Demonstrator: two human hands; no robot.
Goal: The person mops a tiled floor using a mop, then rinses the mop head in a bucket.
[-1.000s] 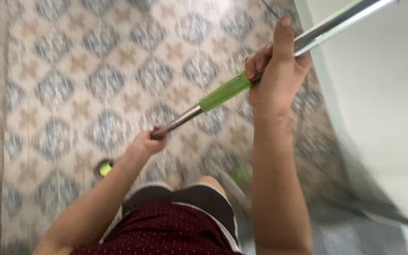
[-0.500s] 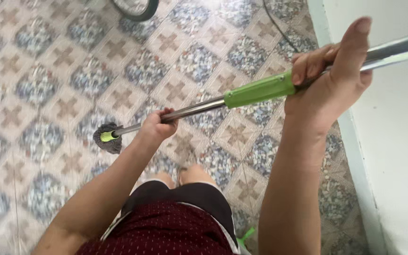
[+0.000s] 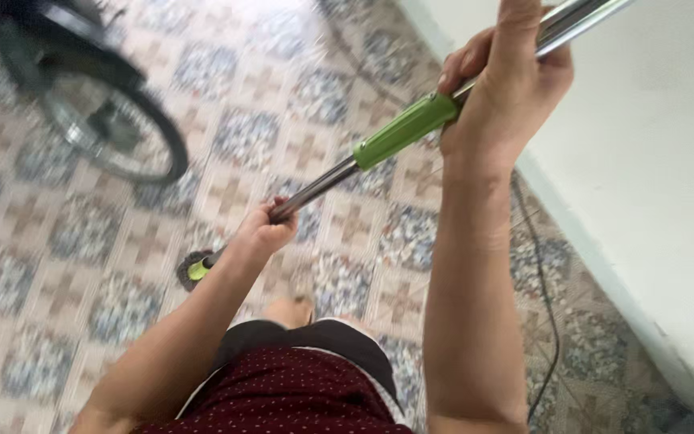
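At the far left a bicycle wheel (image 3: 114, 133) stands on the patterned tile floor (image 3: 26, 273), blurred and well apart from the work. Next comes the grey mop head (image 3: 193, 269), pressed to the tiles low in the view, with a small green collar where the shaft joins it. From there the mop handle (image 3: 319, 183) runs as one long straight axis, rising up and to the right across the frame: bare metal first, then a green sleeve (image 3: 405, 128), then bright metal again out past the top edge. The left hand (image 3: 265, 229) is clenched around the lower metal stretch, clearly the nearer of the two to the mop head, which lies down and to the left of that grip. The right hand (image 3: 501, 92) is wrapped around the shaft just above the green sleeve, thumb laid along the metal, holding the high end. Further right a dark cable (image 3: 546, 297) trails along the floor beside the white wall (image 3: 652, 177).
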